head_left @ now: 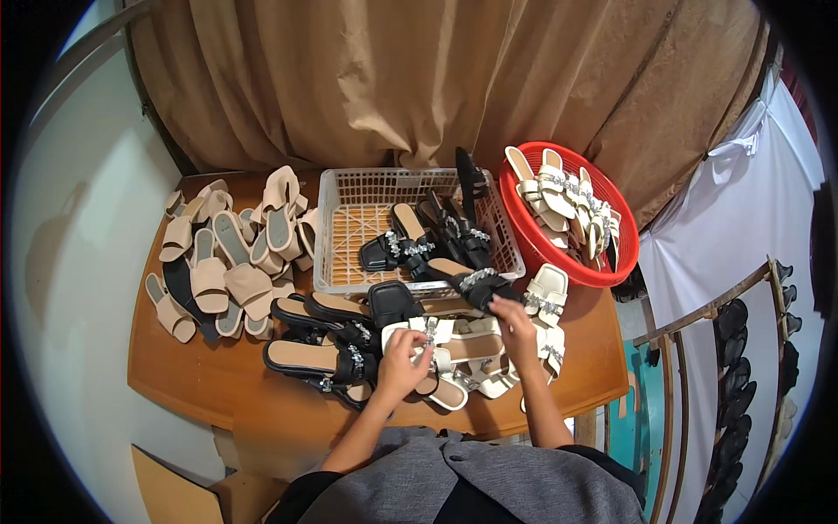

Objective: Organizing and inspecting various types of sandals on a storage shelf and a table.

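My right hand [517, 334] grips the toe end of a black sandal [476, 281] with a jewelled strap, its tan heel end pointing to the upper left over the crate's front rim. My left hand [403, 367] has its fingers curled at a white sandal [432, 327] with a jewelled strap, in the middle of the pile. Under and around both hands lie more white sandals [471, 347], partly hidden by one another. Left of my left hand is a group of black jewelled sandals [301, 354] with tan insoles.
A clear plastic crate [327, 229] holding several black sandals stands at the back. Right of it, a red basket [559, 272] contains white sandals. Beige sandals [249, 288] are heaped on the left of the wooden table [183, 380]. A rack with black shoes [733, 375] stands at right.
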### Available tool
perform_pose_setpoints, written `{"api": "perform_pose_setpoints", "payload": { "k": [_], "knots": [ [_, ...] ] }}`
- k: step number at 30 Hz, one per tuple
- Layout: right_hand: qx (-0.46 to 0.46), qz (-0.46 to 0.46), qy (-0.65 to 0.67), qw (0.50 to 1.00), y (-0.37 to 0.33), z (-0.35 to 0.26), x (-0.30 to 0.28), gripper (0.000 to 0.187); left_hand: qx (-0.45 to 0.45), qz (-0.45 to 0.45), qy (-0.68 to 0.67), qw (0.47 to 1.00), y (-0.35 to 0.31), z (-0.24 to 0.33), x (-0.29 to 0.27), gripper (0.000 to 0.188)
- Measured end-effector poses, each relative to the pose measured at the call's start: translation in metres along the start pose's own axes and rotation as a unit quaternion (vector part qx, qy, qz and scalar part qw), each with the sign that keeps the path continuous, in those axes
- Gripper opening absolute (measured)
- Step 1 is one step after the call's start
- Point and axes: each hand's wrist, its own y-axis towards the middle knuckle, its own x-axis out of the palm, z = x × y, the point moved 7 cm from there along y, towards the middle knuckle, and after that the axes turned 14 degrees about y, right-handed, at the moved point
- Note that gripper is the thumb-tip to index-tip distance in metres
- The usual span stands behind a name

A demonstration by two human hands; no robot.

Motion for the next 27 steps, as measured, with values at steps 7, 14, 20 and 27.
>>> {"api": "perform_pose_setpoints", "payload": {
  "k": [7,14,20,27],
  "knots": [
    [0.076,0.026,0.087,0.993,-0.062,0.002,0.018,0.032,-0.033,0.025,-0.116,0.992,0.054,-0.002,-0.013,0.019],
    [0.225,0.079,0.255,0.937,-0.087,0.046,0.022,0.035,0.063,0.027,-0.045,0.997,0.179,0.006,-0.009,0.022],
    [0.273,0.226,0.418,0.837,-0.101,0.081,0.027,0.063,-0.317,-0.079,-0.352,0.877,0.265,-0.105,0.054,0.032],
    [0.299,0.226,0.459,0.806,-0.104,0.099,0.023,0.063,-0.338,-0.031,-0.167,0.926,0.312,-0.125,0.099,0.023]
  ]
}}
